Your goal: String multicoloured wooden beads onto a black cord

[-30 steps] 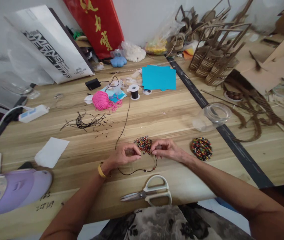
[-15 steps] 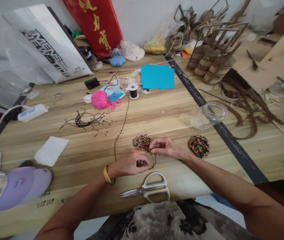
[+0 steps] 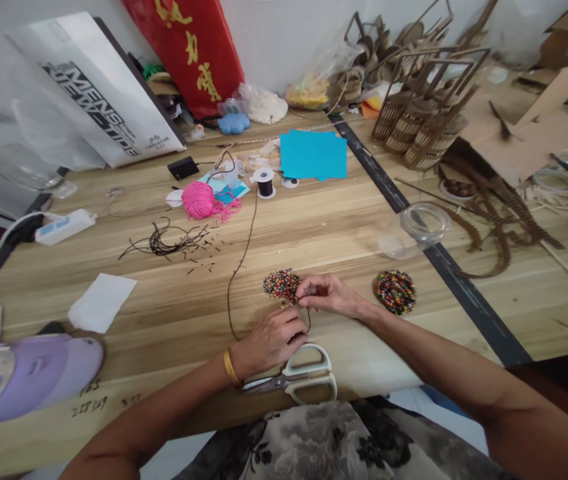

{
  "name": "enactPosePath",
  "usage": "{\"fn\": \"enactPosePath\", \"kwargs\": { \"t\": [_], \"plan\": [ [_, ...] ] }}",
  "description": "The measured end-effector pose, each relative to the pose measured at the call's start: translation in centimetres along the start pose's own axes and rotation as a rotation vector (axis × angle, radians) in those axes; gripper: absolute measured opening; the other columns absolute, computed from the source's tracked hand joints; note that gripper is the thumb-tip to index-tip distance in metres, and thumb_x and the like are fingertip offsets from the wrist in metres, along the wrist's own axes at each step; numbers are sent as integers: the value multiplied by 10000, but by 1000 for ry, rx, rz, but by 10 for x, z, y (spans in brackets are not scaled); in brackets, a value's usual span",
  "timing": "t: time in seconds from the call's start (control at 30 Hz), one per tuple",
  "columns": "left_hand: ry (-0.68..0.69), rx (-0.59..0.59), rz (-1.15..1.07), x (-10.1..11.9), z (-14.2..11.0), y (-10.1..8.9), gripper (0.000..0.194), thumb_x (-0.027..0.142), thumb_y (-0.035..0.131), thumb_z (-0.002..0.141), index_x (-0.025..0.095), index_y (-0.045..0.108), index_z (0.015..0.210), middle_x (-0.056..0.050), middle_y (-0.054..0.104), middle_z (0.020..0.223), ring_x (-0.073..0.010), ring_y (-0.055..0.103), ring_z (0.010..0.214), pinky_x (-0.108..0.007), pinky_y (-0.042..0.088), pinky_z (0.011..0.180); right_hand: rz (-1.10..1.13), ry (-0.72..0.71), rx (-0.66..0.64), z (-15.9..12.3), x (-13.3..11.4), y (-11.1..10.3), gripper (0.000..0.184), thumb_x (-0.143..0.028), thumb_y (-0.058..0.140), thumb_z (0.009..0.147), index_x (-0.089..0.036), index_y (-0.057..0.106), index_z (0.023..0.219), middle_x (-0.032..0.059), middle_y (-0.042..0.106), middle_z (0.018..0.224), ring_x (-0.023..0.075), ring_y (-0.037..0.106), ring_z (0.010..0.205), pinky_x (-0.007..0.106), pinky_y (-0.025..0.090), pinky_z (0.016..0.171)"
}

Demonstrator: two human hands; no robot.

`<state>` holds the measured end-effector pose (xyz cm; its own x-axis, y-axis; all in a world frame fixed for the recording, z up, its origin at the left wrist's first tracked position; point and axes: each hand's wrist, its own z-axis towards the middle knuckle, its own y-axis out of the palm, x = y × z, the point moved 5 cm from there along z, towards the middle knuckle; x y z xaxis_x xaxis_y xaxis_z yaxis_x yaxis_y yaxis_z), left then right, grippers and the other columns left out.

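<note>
My right hand (image 3: 328, 294) is closed in a pinch on a thin black cord (image 3: 308, 321), beside a loose pile of small multicoloured beads (image 3: 282, 285). A short bend of cord hangs from its fingertips down to my left hand (image 3: 273, 339), whose curled fingers close on the cord; any bead there is hidden. The same dark cord runs back across the table to a white-flanged spool (image 3: 265, 183). Scissors with white handles (image 3: 311, 373) lie just below my left hand, partly under its wrist. A coil of strung coloured beads (image 3: 395, 292) rests right of my right hand.
Cut black cords (image 3: 164, 240) with short scraps lie at left, near pink yarn (image 3: 199, 200). Blue sheets (image 3: 313, 155) are at the back. A clear tubing coil (image 3: 424, 223) and woven baskets (image 3: 417, 130) stand right; a purple device (image 3: 49, 373) sits front left.
My left hand has moved down and to the right and turned palm down, its fingers now over the lower bend of cord where a bead showed. My right hand stays nearly still, pinching.
</note>
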<state>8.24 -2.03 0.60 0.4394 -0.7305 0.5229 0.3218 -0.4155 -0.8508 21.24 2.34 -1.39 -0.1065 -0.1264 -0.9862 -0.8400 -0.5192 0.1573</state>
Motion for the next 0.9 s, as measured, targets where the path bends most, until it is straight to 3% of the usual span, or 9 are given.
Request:
{"fn": "enactPosePath", "kwargs": {
  "t": [0.43, 0.67, 0.8, 0.9],
  "plan": [
    [-28, -37, 78, -8, -22, -7, 196, 238, 489, 915, 151, 634, 816, -51, 580, 818, -167, 542, 776, -284, 442, 706, -46, -15, -19, 0, 0, 1, 225, -329, 704, 766, -125, 619, 807, -34, 538, 627, 66, 456, 546, 181, 371, 498],
    [-72, -4, 40, -13, -33, -20, 166, 217, 501, 903, 150, 640, 841, -57, 575, 814, -165, 544, 786, -272, 446, 703, -151, -31, -52, -2, 2, 7, 253, -359, 698, 766, -132, 586, 773, -24, 546, 652, 82, 473, 583, 207, 396, 559],
    [-85, 15, -21, -4, -35, -28, 172, 242, 504, 906, 147, 636, 852, -59, 575, 820, -155, 540, 776, -255, 441, 689, -210, -61, -64, -3, 3, 8, 262, -379, 666, 796, -131, 593, 754, -3, 573, 673, 98, 500, 615, 221, 422, 580],
    [-40, -25, -26, 8, -32, -23, 215, 304, 504, 913, 146, 622, 827, -58, 572, 824, -153, 536, 769, -259, 436, 692, -228, -62, -70, -4, 3, 8, 255, -371, 658, 806, -127, 600, 757, -2, 575, 672, 97, 500, 611, 221, 420, 576]
  ]
}}
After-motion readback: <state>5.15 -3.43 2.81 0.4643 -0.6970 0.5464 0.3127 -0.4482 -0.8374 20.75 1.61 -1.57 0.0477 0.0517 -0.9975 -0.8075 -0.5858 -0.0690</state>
